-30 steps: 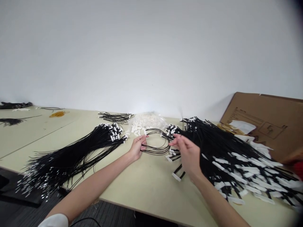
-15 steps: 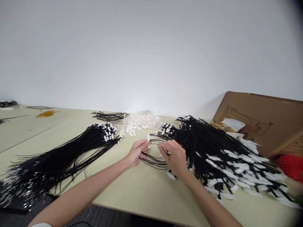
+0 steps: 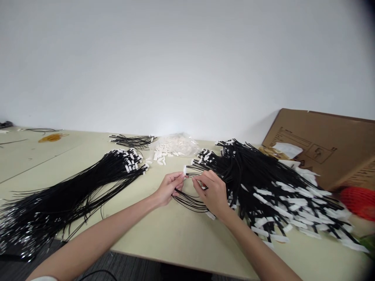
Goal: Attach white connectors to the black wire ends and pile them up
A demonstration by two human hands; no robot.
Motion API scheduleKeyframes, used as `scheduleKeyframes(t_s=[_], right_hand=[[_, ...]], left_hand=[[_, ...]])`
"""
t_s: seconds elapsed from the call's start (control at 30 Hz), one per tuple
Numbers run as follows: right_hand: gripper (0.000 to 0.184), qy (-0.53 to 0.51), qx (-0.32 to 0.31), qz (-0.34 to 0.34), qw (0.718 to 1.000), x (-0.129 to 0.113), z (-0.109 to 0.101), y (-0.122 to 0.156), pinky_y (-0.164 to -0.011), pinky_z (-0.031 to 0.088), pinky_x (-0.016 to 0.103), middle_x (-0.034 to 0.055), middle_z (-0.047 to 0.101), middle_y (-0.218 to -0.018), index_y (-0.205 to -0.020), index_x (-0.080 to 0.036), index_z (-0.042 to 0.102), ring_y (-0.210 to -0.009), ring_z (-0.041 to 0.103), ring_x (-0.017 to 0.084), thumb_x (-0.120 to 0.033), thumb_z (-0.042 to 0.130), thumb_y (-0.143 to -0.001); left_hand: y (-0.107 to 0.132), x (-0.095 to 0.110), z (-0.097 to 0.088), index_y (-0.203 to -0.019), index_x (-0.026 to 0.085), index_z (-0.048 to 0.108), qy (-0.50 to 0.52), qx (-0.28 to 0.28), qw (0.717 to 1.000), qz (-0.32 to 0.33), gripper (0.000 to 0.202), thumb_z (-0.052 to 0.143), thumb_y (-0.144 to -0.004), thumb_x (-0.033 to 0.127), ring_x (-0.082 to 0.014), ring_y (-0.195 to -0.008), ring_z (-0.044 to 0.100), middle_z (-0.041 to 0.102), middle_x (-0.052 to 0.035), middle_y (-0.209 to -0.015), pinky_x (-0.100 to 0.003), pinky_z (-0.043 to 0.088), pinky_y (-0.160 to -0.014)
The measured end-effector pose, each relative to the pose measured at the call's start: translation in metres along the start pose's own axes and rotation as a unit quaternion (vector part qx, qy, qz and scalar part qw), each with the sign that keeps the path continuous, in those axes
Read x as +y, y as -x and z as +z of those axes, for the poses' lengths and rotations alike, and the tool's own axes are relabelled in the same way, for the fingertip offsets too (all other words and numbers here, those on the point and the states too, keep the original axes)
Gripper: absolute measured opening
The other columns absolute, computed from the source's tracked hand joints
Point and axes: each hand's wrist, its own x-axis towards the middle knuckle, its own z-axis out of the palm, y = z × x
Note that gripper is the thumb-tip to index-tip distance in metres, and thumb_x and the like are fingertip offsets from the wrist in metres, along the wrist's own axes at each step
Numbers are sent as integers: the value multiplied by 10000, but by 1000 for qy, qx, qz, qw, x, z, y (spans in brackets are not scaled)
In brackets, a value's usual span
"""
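Note:
My left hand [image 3: 171,188] pinches a white connector [image 3: 184,170] that stands upright at its fingertips. Thin black wires [image 3: 190,201] run from the connector and loop through that hand to the right. My right hand [image 3: 212,193] is closed in a pinch close to the connector, with its fingertips at the black wires; the single wire between them is too small to make out fully. Behind the hands lies a clear plastic bag [image 3: 183,143] with loose white connectors [image 3: 164,150] spilling from its opening.
A thick bundle of black wires [image 3: 79,183] with white ends lies at left. More wire harnesses [image 3: 252,175] with white labels are heaped at right, before a cardboard box [image 3: 316,148]. A smaller wire bundle [image 3: 133,140], yellow rubber bands [image 3: 52,137] and red netting [image 3: 359,203] lie farther out.
My right hand has moved slightly left, nearer the connector. My left hand keeps its hold on it. The whole view has shifted a little.

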Motion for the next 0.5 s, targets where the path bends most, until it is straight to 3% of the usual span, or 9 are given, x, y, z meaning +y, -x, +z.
scheduleKeyframes(t_s=[0.5], right_hand=[[216, -42, -43, 46, 997, 2, -2, 0, -584, 319, 253, -2, 444, -585, -703, -184, 581, -606, 397, 134, -256, 443, -853]], left_hand=[[-2, -2, -4, -852, 118, 559, -23, -20, 1000, 0, 361, 589, -715, 451, -37, -430, 177, 230, 83, -503, -158, 103, -364]])
